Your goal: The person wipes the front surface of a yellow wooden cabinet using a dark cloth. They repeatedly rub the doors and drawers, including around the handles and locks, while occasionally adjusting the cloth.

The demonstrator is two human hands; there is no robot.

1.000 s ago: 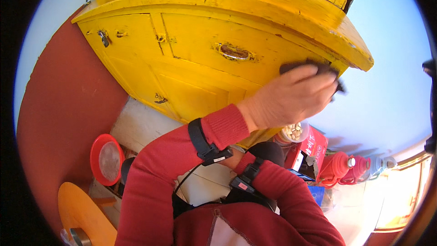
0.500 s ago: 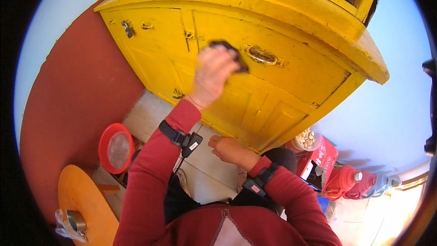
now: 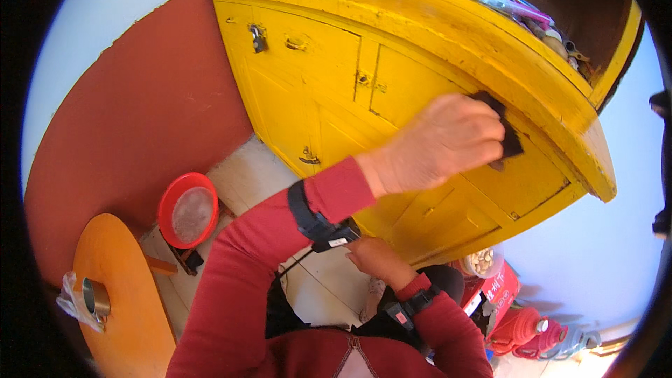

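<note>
My left hand [image 3: 444,141] holds a dark cloth [image 3: 510,136] against the front of a yellow wooden cabinet [image 3: 336,126]. The cloth lies on the right-hand drawer front, just under the top ledge, and the hand covers the drawer's handle. Low in front of the cabinet, near my knee, my right hand [image 3: 383,262] is loosely curled, with nothing visible in it. Its fingertips are partly hidden behind the left wrist strap. A padlock [image 3: 257,39] hangs at the cabinet's left drawer.
Left on the floor side stands a red basin [image 3: 165,203] of cloudy water, beside an orange table [image 3: 126,273] with a metal cup [image 3: 95,297]. To the right are a tub of nuts [image 3: 483,260], a red box [image 3: 505,287] and several thermos flasks [image 3: 518,329]. Small items crowd the upper shelf.
My left hand has moved the dark cloth rightward across the drawer front, past the handle. My view has shifted, showing more of the upper shelf. The right hand stays low and curled.
</note>
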